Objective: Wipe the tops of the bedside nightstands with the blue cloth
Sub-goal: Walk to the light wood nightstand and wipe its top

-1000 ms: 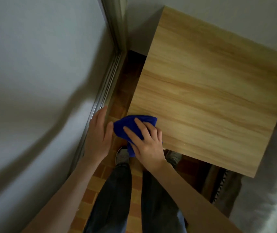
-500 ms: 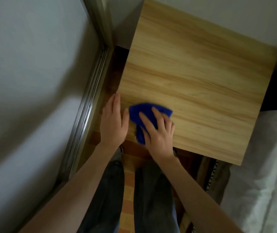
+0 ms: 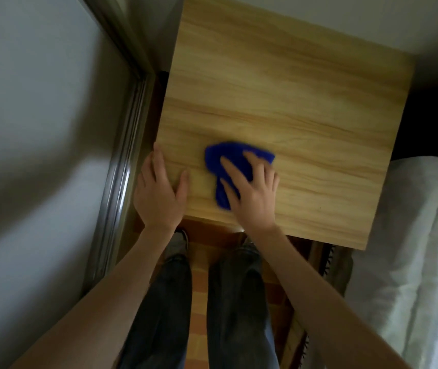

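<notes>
A light wooden nightstand [image 3: 292, 107] fills the upper middle of the head view, its top bare. The blue cloth [image 3: 219, 158] lies bunched on the near left part of that top. My right hand [image 3: 252, 193] presses flat on the cloth, fingers spread over it and covering its right half. My left hand [image 3: 159, 193] rests flat on the nightstand's near left corner, fingers together, holding nothing, a short gap to the left of the cloth.
A grey sliding door panel [image 3: 39, 155] with a metal frame [image 3: 122, 169] runs close along the left. A bed with white bedding [image 3: 420, 262] lies at the right. My legs [image 3: 199, 302] stand on orange floor tiles between them.
My right hand has slid the cloth from the near left corner further onto the top, to the right. My left hand has moved from off the edge onto the corner.
</notes>
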